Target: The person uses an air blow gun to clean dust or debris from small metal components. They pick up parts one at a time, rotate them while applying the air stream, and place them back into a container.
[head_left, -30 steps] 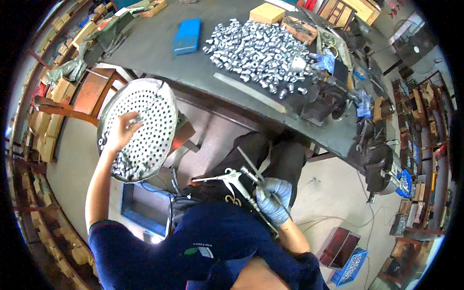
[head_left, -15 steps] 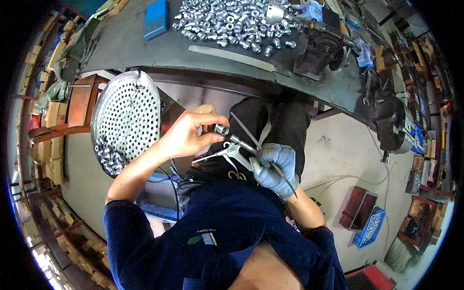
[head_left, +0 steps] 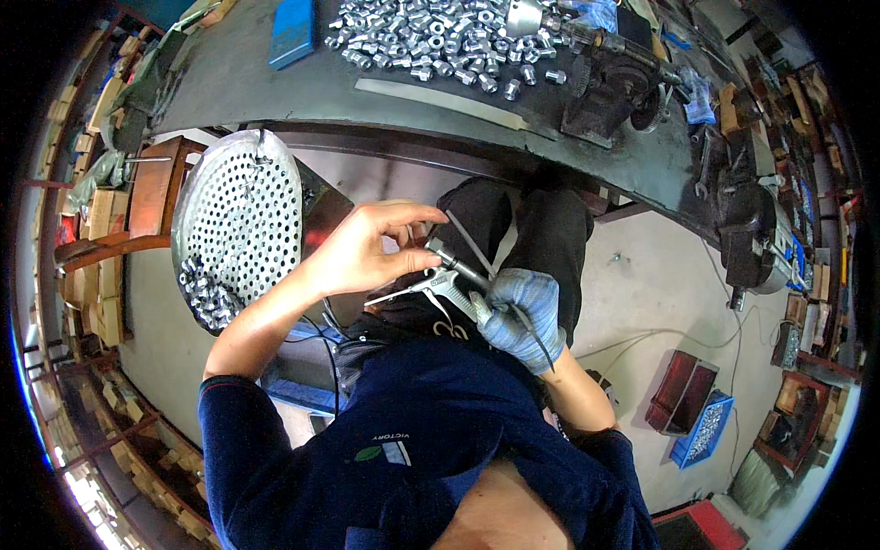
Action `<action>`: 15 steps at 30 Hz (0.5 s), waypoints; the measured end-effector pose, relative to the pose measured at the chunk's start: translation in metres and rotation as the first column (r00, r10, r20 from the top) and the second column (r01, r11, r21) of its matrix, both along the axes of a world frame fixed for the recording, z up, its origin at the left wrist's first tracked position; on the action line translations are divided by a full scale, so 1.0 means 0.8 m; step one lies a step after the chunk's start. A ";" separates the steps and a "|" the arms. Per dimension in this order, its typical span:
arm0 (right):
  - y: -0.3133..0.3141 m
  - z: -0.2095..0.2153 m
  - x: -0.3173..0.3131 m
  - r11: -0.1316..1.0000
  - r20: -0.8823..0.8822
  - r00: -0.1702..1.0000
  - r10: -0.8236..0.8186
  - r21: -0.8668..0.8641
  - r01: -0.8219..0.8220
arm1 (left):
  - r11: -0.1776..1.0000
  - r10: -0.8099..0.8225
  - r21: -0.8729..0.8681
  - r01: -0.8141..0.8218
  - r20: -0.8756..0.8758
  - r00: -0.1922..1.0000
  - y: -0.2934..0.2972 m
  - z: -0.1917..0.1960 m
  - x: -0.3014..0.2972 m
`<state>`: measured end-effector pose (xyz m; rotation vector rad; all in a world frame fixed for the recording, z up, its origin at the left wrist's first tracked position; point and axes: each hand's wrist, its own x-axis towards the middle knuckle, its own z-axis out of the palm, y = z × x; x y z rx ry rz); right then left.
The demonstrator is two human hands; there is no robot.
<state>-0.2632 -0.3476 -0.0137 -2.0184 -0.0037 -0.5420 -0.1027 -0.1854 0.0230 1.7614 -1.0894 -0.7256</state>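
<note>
My bare left hand point(head_left: 362, 246) is at my lap, thumb and forefinger spread on either side of a small metal nut point(head_left: 437, 246). The nut sits at the upper left end of a cylindrical metal rod point(head_left: 467, 271). Wearing a blue-grey knit glove, my right hand point(head_left: 526, 316) is closed round the rod. A thin dark strip, perhaps a file point(head_left: 469, 240), runs out of the same fist at both ends. Below the rod, a silver air blow gun point(head_left: 447, 290) points its nozzle left; whether the glove also grips it is hidden.
A perforated metal pan point(head_left: 240, 211) with several fittings in its lower part stands at left. On the workbench point(head_left: 275, 96) lie a heap of nuts point(head_left: 440, 37), a flat metal bar point(head_left: 440, 103) and a blue box point(head_left: 292, 33). A vise point(head_left: 747, 225) is at right; a blue crate point(head_left: 704, 431) is on the floor.
The nut, held between my left fingertips before, has moved right onto the rod's end. My left thumb and forefinger have spread apart. My right hand has barely moved.
</note>
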 end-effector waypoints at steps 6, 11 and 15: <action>0.002 -0.001 -0.001 0.998 -0.022 0.999 -0.029 0.055 0.030 | 0.999 0.039 0.048 -0.018 -0.508 0.860 0.002 -0.005 0.002; -0.005 0.028 -0.012 0.997 0.059 0.995 0.079 0.009 -0.080 | 0.962 0.256 0.024 -0.273 0.282 0.925 0.008 -0.030 0.026; 0.000 0.036 -0.011 0.955 0.168 0.963 0.212 0.174 -0.241 | 0.957 0.266 0.010 -0.291 0.377 0.887 0.009 -0.041 0.024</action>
